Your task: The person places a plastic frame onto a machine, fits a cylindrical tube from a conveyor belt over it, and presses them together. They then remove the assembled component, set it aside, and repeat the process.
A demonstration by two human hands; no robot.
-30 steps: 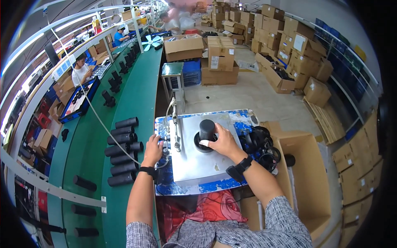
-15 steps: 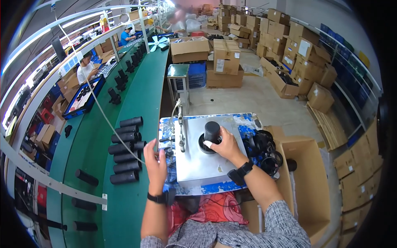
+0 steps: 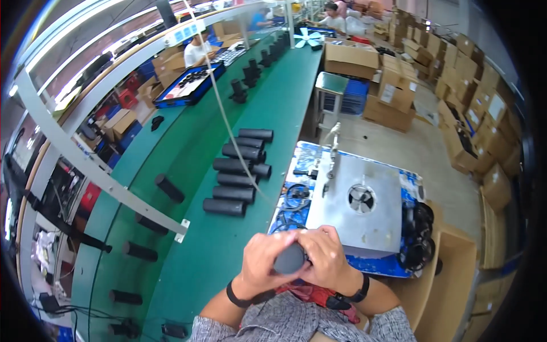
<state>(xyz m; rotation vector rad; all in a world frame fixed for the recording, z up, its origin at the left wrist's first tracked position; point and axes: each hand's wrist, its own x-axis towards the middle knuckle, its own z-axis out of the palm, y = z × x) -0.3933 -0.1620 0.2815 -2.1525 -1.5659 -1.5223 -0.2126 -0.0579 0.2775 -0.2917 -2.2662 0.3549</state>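
Note:
Close to my body, my left hand [image 3: 261, 261] and my right hand [image 3: 327, 255] are both wrapped round a black cylinder [image 3: 289, 260]. Its round, smooth end faces up toward me, and the rest is mostly hidden by my fingers. Just beyond my hands stands a metal box [image 3: 342, 219] with a flat top. A round opening [image 3: 361, 198] in that top shows spokes inside. A metal valve fitting [image 3: 331, 157] with a hose rises along the box's left edge.
Several black tubes [image 3: 229, 207] lie side by side on the green bench [image 3: 188, 251] at left. More cylinders [image 3: 140, 251] lie on a lower green strip, past a metal post [image 3: 108, 185]. Black ring-shaped parts [image 3: 419, 236] pile up right of the box, beside an open carton [image 3: 456, 268].
The black cylinder has left the box's round opening and come toward my body. My left hand, open before, has joined my right on it. The view has swung left.

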